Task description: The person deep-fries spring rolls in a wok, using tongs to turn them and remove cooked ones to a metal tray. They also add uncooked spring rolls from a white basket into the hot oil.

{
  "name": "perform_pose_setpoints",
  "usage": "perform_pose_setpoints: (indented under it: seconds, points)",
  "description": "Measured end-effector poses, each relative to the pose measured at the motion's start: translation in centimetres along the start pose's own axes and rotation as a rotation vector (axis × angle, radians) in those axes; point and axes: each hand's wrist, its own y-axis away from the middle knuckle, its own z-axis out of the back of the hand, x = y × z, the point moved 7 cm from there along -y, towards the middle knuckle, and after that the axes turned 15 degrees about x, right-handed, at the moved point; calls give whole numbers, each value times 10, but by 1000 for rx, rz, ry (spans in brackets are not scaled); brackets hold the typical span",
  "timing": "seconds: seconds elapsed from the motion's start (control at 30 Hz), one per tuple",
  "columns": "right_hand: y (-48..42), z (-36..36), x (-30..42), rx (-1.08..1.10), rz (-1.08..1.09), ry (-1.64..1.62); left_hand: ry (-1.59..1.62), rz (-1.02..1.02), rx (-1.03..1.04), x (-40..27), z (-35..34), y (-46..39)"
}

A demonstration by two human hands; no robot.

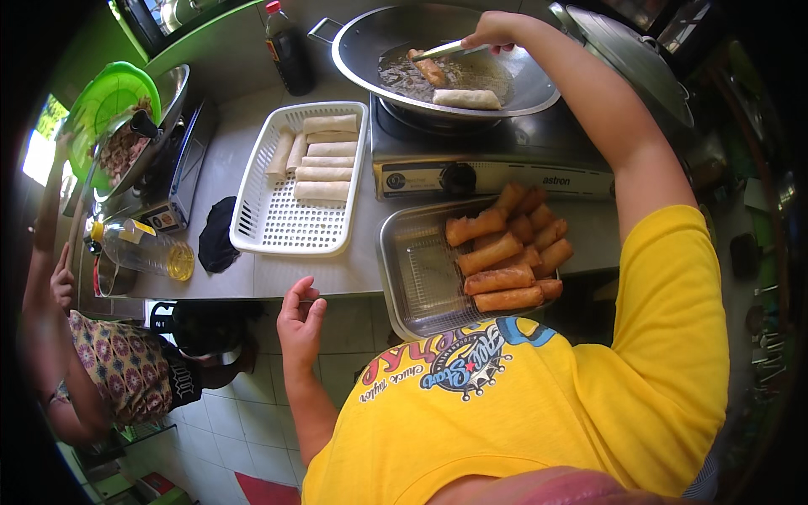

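Observation:
My right hand (pixel 499 31) holds metal tongs (pixel 449 49) over a large wok (pixel 353 60). Between the tips of the tongs is a browned spring roll (pixel 428 68), at the bubbling oil. A pale spring roll (pixel 467 99) lies in the oil nearer to me. My left hand (pixel 302 315) hangs in front of the counter edge, fingers partly curled, with nothing in it. Several uncooked rolls (pixel 323 191) lie in a white plastic basket (pixel 287 247) left of the stove. Fried rolls (pixel 502 279) are heaped on the right side of a metal tray with a wire rack (pixel 410 278), close to my shirt.
The wok stands on an Astron gas stove (pixel 404 180). A dark sauce bottle (pixel 289 57), black cloth (pixel 218 237) and oil bottle (pixel 148 249) are on the counter. At the left, another person's hand (pixel 63 284) is near a second pan (pixel 170 95). A large lid (pixel 622 57) leans at right.

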Motion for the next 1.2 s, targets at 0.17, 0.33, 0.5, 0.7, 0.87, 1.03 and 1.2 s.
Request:
perform_pose_setpoints:
  seconds: [0.17,0.33,0.5,0.7,0.87,1.03,1.2]
  points:
    - [34,1,70,-150,-21,281,-5,3,-8,-1,-2,1]
    - [55,2,108,-222,-68,423,-3,-3,-12,5,-2,3]
    - [64,-9,130,-214,1,451,-16,-9,-29,1,-2,6]
    - [48,-13,135,-176,-74,465,-28,17,-27,-4,-2,11]
    - [-14,-3,23,-90,46,274,-36,3,-5,-6,-6,6]
    - [12,-18,-4,90,-93,-86,-58,7,-64,-6,-2,12]
    - [27,-15,1,82,-80,-50,-69,15,-61,-11,-1,14]
